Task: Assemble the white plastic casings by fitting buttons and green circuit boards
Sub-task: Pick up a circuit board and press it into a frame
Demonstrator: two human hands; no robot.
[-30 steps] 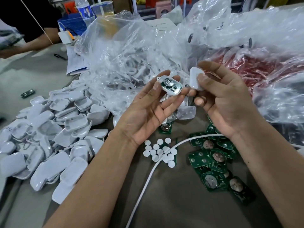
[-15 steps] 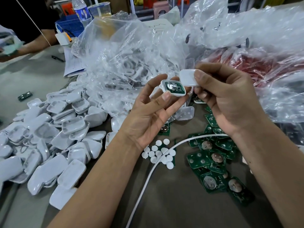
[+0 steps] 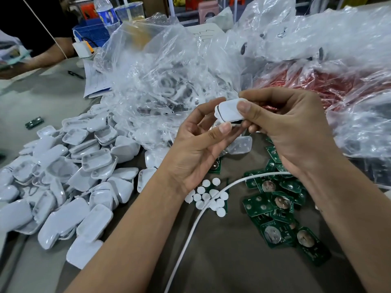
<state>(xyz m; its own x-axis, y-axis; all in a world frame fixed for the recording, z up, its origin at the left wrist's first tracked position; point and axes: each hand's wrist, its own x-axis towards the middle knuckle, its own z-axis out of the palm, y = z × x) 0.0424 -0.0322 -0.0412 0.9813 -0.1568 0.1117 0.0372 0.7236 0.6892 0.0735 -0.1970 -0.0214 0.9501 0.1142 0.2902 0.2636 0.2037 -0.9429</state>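
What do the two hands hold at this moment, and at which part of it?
Both hold one white casing: the right hand pinches its right end, thumb on top; the left hand pinches its lower edge.

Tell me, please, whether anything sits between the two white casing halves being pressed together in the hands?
Nothing visible does. The left hand and right hand pinch the white casing, whose halves meet with only a thin dark seam showing.

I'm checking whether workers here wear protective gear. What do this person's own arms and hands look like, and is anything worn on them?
Nothing is worn. The left hand and right hand are bare, with no gloves, rings or watch in view. Both forearms are bare to the bottom edge of the picture, with no sleeve showing. The nails on the visible fingers are short and unpainted.
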